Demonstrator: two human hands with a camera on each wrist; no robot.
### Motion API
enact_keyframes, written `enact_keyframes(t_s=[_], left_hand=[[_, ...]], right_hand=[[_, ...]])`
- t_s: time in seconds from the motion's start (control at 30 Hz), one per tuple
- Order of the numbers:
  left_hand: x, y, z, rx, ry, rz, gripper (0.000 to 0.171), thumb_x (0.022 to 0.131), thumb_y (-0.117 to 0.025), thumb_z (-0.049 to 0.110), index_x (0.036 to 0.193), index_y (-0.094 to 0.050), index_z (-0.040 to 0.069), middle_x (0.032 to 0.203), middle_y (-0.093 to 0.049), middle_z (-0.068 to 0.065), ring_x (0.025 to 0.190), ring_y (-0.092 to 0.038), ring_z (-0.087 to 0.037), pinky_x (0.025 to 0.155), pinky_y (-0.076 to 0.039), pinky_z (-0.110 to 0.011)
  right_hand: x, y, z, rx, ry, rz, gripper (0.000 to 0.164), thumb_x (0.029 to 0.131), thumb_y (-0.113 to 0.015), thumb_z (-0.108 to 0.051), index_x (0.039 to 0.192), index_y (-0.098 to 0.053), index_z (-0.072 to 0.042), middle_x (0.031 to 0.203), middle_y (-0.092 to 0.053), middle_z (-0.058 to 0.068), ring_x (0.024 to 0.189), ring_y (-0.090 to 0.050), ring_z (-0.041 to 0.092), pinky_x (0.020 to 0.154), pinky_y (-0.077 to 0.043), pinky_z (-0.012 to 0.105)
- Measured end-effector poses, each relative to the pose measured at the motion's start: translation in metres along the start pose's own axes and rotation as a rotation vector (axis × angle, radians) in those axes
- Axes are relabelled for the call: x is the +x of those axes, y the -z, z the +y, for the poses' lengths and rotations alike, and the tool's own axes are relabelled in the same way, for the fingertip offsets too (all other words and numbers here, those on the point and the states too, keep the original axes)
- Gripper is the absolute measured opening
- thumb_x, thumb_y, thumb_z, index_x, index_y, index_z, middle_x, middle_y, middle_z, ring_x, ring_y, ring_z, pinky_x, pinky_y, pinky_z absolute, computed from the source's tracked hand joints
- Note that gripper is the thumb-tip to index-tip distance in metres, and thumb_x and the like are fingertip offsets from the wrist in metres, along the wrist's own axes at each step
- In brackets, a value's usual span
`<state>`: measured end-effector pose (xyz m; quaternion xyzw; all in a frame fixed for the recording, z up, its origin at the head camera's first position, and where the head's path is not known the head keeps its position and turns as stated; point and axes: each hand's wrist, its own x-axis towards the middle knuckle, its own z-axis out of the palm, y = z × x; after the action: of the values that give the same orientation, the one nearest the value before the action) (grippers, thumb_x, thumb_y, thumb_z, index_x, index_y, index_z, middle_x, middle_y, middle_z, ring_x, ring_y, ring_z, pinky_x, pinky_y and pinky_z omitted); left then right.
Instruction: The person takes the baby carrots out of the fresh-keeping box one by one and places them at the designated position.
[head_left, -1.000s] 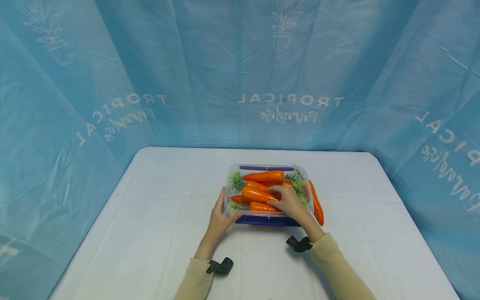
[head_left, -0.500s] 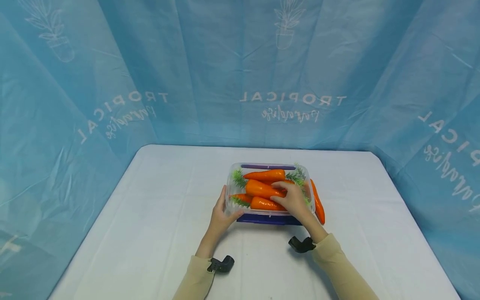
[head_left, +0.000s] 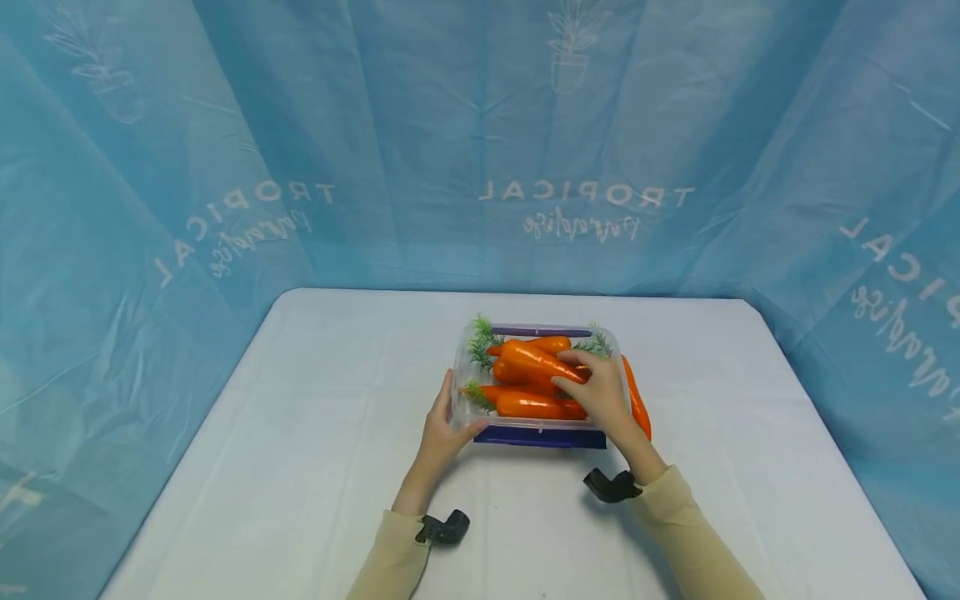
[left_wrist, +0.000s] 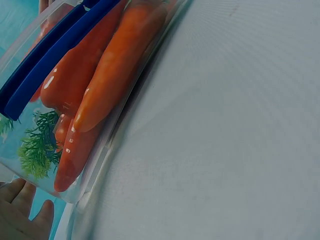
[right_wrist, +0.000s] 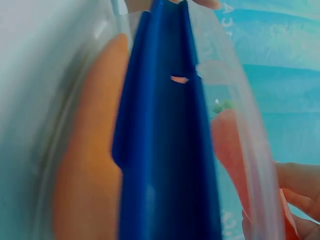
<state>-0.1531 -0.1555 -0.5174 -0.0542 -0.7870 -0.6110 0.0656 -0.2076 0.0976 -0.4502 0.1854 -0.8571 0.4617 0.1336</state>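
A clear plastic box (head_left: 460, 402) with blue clips holds several orange carrots with green leafy tops. My right hand (head_left: 603, 396) pinches one carrot (head_left: 534, 361) near its thin end, above the others. In the right wrist view, the thumb and fingers (right_wrist: 302, 187) show beyond the box wall, around the orange piece. My left hand (head_left: 441, 437) touches the box's left side, thumb by the front left corner and fingers fairly straight. That hand (left_wrist: 22, 212) also shows beside the box end in the left wrist view. Another carrot (head_left: 536, 406) lies along the box front.
Outside the box, against its right side, lies a loose carrot (head_left: 636, 400). The blue front clip (head_left: 540, 437) hangs folded outward. A white-covered table (head_left: 315, 433) lies beneath, with a blue printed curtain (head_left: 420, 150) behind and at both sides.
My right hand has shifted slightly right and up, lifting and tilting the pinched carrot; its broad end now sits farther back. Leafy green at the left has risen. The left hand has hardly moved.
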Motion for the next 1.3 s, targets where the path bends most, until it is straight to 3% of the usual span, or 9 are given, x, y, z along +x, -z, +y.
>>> enact_keyframes(t_s=[0.13,0.27,0.4,0.57,1.3], left_hand=[[-0.003,0.002,0.019,-0.002,-0.001,-0.001,0.095,0.078,-0.075,0.011,0.15,-0.014,-0.005,0.157,-0.017,-0.025,0.144,-0.02,-0.041,0.115,-0.024,-0.055],[-0.004,0.002,0.025,0.006,0.03,-0.002,0.095,0.079,-0.075,0.012,0.15,-0.015,-0.004,0.157,-0.018,-0.023,0.145,-0.02,-0.039,0.116,-0.024,-0.053],[-0.004,0.002,0.024,0.01,0.041,-0.007,0.094,0.08,-0.073,0.011,0.151,-0.013,-0.003,0.158,-0.017,-0.022,0.146,-0.02,-0.038,0.117,-0.023,-0.052],[-0.003,0.003,0.022,-0.005,0.045,-0.01,0.094,0.081,-0.072,0.007,0.152,-0.011,0.001,0.159,-0.015,-0.019,0.146,-0.018,-0.036,0.117,-0.021,-0.052],[-0.003,0.003,0.019,-0.008,0.05,-0.014,0.096,0.081,-0.073,0.012,0.153,-0.011,0.002,0.159,-0.016,-0.017,0.147,-0.018,-0.034,0.118,-0.02,-0.05]], right_hand=[[0.0,0.01,-0.003,0.037,-0.011,0.016,0.035,0.077,-0.076,-0.005,0.11,-0.068,0.002,0.107,-0.07,0.018,0.094,-0.067,0.03,0.081,-0.058,0.043],[-0.001,0.022,-0.005,0.025,-0.002,0.059,0.035,0.077,-0.077,-0.003,0.11,-0.068,0.002,0.105,-0.071,0.018,0.088,-0.069,0.03,0.076,-0.06,0.037],[-0.002,0.033,-0.004,0.031,0.007,0.099,0.033,0.078,-0.076,-0.002,0.109,-0.068,0.003,0.104,-0.071,0.019,0.086,-0.069,0.03,0.074,-0.059,0.021],[-0.002,0.046,-0.001,0.039,-0.003,0.141,0.031,0.078,-0.075,-0.003,0.108,-0.068,0.003,0.104,-0.07,0.021,0.086,-0.069,0.033,0.071,-0.049,0.002],[-0.015,0.082,0.028,-0.095,-0.139,0.371,0.031,0.079,-0.075,-0.003,0.108,-0.067,0.006,0.104,-0.069,0.024,0.089,-0.066,0.037,0.07,-0.04,-0.006]])
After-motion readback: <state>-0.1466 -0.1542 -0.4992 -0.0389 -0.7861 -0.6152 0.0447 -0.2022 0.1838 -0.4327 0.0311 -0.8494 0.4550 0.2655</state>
